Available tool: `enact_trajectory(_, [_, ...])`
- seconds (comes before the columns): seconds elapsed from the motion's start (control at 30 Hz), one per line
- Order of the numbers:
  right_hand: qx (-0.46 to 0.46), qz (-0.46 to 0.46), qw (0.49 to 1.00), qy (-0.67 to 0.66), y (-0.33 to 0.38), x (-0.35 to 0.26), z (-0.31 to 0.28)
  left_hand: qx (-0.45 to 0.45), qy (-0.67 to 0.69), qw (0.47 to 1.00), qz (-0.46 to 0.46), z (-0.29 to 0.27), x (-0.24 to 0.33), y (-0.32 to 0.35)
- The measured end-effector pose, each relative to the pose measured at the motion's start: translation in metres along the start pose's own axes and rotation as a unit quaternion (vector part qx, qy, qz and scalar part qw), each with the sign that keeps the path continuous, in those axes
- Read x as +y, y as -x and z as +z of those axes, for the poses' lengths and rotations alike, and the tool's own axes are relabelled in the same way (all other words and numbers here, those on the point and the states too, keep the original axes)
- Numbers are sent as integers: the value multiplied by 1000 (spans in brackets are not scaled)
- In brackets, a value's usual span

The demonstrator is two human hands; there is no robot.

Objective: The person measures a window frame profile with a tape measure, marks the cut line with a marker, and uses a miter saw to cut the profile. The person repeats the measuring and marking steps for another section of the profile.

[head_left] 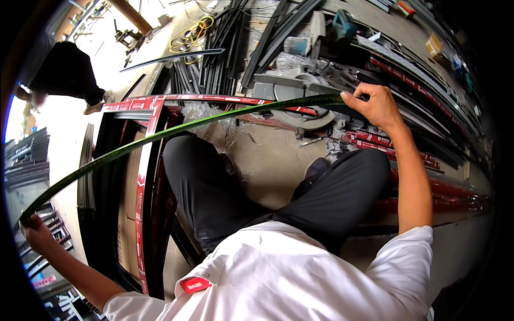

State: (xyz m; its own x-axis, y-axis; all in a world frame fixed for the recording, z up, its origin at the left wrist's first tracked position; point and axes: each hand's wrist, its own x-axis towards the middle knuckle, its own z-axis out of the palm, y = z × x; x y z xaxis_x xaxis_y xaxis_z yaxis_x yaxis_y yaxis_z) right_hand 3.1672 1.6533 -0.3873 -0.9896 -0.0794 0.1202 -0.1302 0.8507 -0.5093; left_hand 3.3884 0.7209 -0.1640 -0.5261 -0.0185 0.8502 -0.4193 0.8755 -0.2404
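Note:
A long, narrow dark-green strip (pixel 160 134) with small marks toward its right end spans the view in front of me in a bowed line. It looks thin, and I cannot make out its exact kind. My right hand (pixel 375 104) is closed on its right end, thumb against fingers, above the saw's base. Far out to the left, my left hand (pixel 38 235) is closed around the other end, its fingers partly hidden. Below the strip lies a frame (pixel 142 198) of dark profiles with red-and-white film, beside my left knee.
A miter saw (pixel 308 48) with a round metal base (pixel 305 115) stands ahead. Dark metal profiles (pixel 214 59) lie piled behind and at the right, some with red film (pixel 375 140). A yellow cable (pixel 190 33) is coiled ahead left. Another person's dark-clothed leg (pixel 67 75) shows at far left.

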Motion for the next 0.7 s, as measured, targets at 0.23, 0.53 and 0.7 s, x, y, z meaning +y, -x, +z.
enact_trajectory(0.23, [21,99,995,7,57,85,-14,0,81,989,122,128,188,-73])
enact_trajectory(0.53, [-9,209,976,58,94,146,-16,-219,758,405,-461,271,461,-6])
enact_trajectory(0.7, [-36,176,980,89,86,173,10,-303,735,334,-507,326,551,45])
